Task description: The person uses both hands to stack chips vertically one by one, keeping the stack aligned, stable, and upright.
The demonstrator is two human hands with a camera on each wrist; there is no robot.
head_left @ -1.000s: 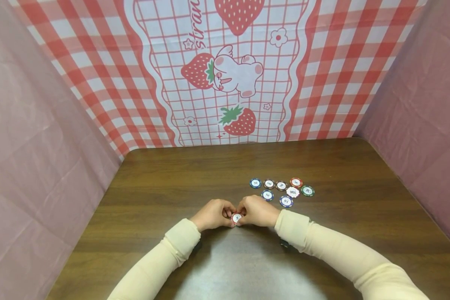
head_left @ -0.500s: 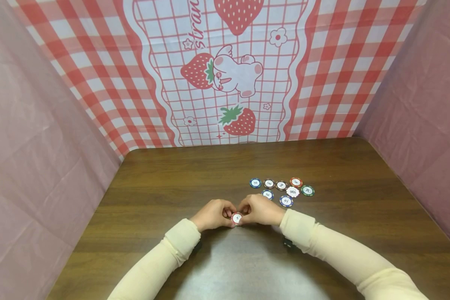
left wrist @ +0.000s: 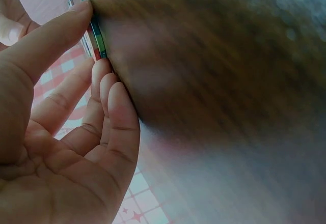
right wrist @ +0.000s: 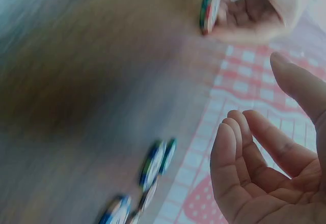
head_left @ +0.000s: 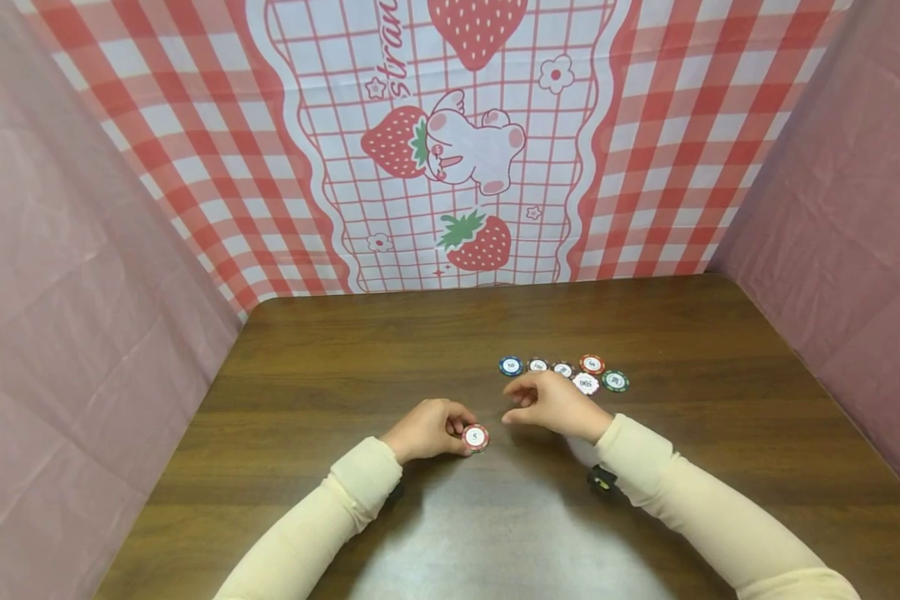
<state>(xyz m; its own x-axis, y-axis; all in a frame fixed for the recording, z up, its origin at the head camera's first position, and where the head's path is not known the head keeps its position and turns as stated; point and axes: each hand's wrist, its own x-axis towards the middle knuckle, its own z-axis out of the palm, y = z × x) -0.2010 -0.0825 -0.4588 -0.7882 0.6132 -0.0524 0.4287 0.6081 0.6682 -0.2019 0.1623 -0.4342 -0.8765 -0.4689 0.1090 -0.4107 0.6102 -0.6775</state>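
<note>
My left hand [head_left: 427, 427] pinches a short stack of poker chips between thumb and fingers on the table. A red-rimmed chip marked 5 [head_left: 476, 437] tops the stack; beneath it, a green edge [left wrist: 98, 38] shows in the left wrist view. To the right, my right hand [head_left: 551, 406] holds nothing, its thumb and loosely bent fingers apart. It is nearest the loose chips, covering part of the group in the head view. Around it lie a white chip marked 500 [head_left: 587, 384], a red chip [head_left: 592, 364], a green chip [head_left: 615, 382] and a blue chip [head_left: 511, 366].
Two brown-rimmed chips stand in the back row, one of them a dark chip [head_left: 537, 364]. Blurred blue-edged chips [right wrist: 116, 211] show in the right wrist view. A checked strawberry cloth [head_left: 450, 167] hangs behind the wooden table [head_left: 330, 333], pink cloth [head_left: 832, 208] at both sides.
My right hand has let go of the chip stack and moved right, toward the loose chips, now hiding the nearer blue ones. My left hand stays in place with the stack.
</note>
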